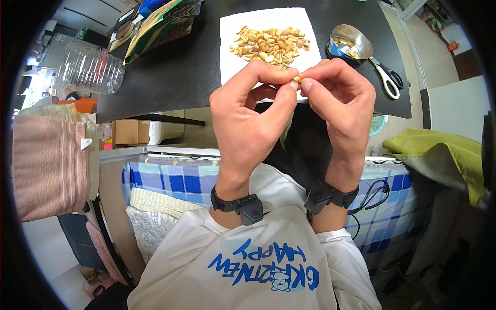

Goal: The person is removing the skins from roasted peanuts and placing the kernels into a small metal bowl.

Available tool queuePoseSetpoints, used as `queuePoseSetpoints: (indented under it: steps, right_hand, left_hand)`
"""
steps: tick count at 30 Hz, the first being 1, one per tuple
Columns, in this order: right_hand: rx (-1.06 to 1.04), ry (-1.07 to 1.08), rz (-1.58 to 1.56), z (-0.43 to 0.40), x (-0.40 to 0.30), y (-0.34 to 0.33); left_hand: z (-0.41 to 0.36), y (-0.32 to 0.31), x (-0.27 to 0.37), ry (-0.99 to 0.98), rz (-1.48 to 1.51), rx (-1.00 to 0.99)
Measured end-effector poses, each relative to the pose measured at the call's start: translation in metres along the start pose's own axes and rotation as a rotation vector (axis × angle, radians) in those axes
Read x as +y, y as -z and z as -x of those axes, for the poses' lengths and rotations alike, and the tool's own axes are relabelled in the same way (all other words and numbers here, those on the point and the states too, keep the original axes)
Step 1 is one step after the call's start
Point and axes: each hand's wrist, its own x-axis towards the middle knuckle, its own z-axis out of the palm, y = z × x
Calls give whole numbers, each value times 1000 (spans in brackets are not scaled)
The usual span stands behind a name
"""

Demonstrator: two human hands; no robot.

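Observation:
Pinched between my fingertips is a small pale-yellow nut or bean piece [296, 79]. My left hand [248, 116] holds it by thumb and index finger, and my right hand [347, 104] grips its other side the same way. Both hands are raised over the near edge of a sheet of white paper [230, 64]. On that paper, just beyond my fingers, lies a loose heap of yellow-brown nuts or beans [271, 42], some of them split. A round metal tin [354, 40] with a few pieces inside stands to the right of the paper.
Scissors [388, 82] with black and white handles lie by the tin on the black table [166, 85]. At the left are an open green packet [155, 31] and a clear plastic bottle [91, 69] at the table's edge. A green cloth [438, 151] hangs at the right.

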Motion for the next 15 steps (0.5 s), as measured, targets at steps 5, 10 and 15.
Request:
queuePoseSetpoints:
  steps: [5,10,15]
  right_hand:
    - [1,-23,3,0,-2,-1]
    - [3,-31,-22,0,-3,-2]
    - [16,-52,-47,0,-4,-4]
  left_hand:
    - [0,3,-1,23,21,-16]
    - [-2,3,1,72,69,-41]
    - [-3,4,0,105,117,-33]
